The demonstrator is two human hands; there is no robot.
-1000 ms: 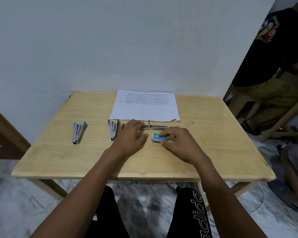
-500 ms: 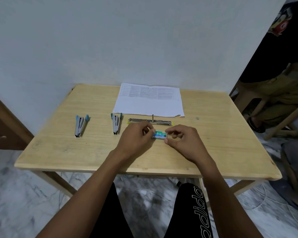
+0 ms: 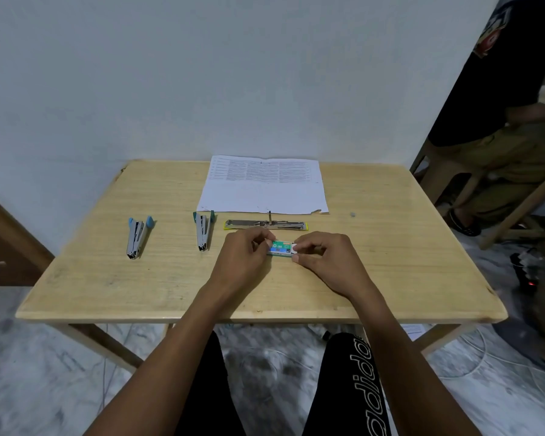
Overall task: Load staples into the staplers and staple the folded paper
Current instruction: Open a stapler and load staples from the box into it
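early days, left hand [image 3: 243, 256] + right hand [image 3: 324, 259] both pinching staple box [image 3: 280, 247] ends, prob opening it; staplers [image 3: 203, 229] look unloaded, paper [image 3: 263, 187] unstapled

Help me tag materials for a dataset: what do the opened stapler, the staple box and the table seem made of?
Opened stapler: likely steel, shiny grey glints, on a yellow-green base, probably plastic.
Staple box: apparently printed card, matte green with a white end.
Table: pale wood or wood-look laminate, grain lines visible.

Left hand [image 3: 243, 259]: bare, forearm uncovered.
Right hand [image 3: 328, 262]: bare, forearm uncovered.
Trousers [image 3: 208, 391]: black.
Lettering [image 3: 369, 388]: white, down right leg.
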